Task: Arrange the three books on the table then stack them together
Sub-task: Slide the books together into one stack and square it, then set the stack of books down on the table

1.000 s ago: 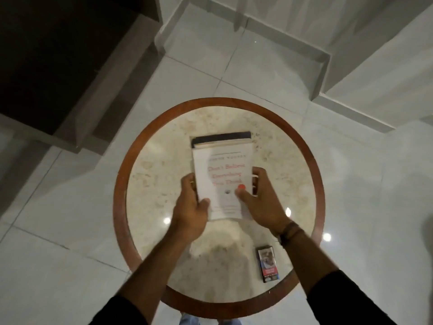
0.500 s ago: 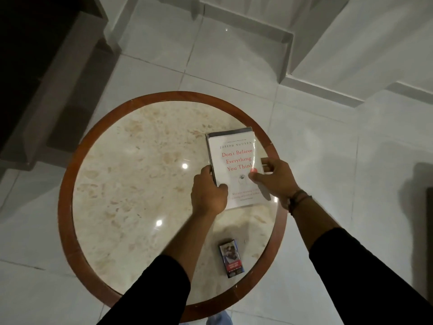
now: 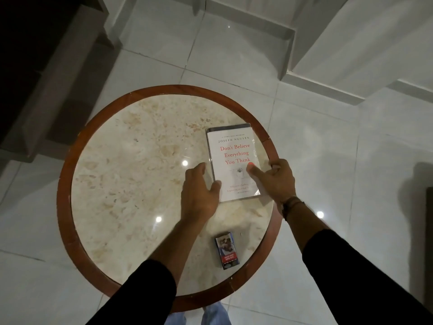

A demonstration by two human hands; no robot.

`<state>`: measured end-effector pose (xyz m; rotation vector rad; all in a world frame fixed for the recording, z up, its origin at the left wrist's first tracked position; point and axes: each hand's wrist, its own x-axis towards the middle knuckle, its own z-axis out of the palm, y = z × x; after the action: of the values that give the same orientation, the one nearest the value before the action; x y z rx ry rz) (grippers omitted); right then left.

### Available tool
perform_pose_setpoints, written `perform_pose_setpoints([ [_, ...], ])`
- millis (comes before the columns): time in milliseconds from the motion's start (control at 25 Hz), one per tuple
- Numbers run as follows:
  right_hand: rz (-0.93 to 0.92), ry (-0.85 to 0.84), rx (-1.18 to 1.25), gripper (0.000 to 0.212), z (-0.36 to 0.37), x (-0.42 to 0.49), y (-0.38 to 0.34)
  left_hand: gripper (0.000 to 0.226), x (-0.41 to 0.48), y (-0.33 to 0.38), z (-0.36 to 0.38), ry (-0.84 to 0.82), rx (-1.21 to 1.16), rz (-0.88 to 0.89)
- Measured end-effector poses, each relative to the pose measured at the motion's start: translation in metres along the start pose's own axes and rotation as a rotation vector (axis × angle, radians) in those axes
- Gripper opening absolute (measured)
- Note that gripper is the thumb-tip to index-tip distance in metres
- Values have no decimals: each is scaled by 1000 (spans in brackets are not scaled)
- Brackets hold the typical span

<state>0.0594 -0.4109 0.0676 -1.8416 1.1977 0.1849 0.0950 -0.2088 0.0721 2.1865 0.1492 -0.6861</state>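
Big round table (image 3: 77, 146) with a marbled cream top and a reddish-brown wooden rim takes up most of the view. The white book (image 3: 232, 160), "Don't Believe Everything You Think", sits on a darker one at the table's right side, close to the rim. Left hand (image 3: 199, 195) is open, thumb touching the book's left edge. Right hand (image 3: 276, 179) has its thumb on the cover, fingers curled at the right edge. Small packet (image 3: 226, 250) lies nearer the person.
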Motion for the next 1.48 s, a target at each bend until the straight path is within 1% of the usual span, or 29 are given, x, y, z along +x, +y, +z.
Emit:
perform_pose_setpoints([
  [80,-90,128,32,56,1,-32,16,64,-24,-34,-17,55,65,98],
  [160,-229,215,-67,45,6,-72,44,67,-48,-80,-42,107,195,171],
  [200,-275,204,-111,41,11,-94,59,68,-58,-105,-55,141,271,186],
  [280,-290,119,-173,38,26,-135,85,68,-71,-150,-78,241,409,210],
  [320,-279,80,-213,39,33,-153,95,66,-74,-169,-87,291,464,224],
  [400,-275,49,-313,45,47,-178,110,64,-75,-195,-102,331,551,219],
  [480,-287,46,-409,51,60,-194,118,67,-71,-215,-120,330,620,201],
  [600,-253,43,-453,62,77,-206,124,69,-66,-242,-136,310,685,173],
  [720,-240,66,-489,62,92,-210,124,68,-61,-264,-137,322,705,197],
  [800,-207,88,-473,59,91,-209,122,69,-58,-260,-127,351,708,237],
  [880,-221,62,-447,57,94,-213,118,69,-55,-258,-120,373,715,258],
  [960,-299,2,-413,55,109,-217,107,70,-54,-260,-115,395,714,264],
  [1040,-391,-48,-393,54,139,-220,81,71,-53,-266,-116,405,698,262],
  [1160,-501,-69,-346,53,193,-211,27,70,-52,-268,-116,413,673,272],
  [1320,-557,-64,-367,51,253,-191,-39,70,-50,-266,-119,388,709,245],
  [1400,-574,-63,-391,51,271,-186,-57,72,-49,-266,-119,377,731,240],
  [1480,-584,-63,-400,49,284,-184,-64,71,-49,-269,-119,384,705,261],
])
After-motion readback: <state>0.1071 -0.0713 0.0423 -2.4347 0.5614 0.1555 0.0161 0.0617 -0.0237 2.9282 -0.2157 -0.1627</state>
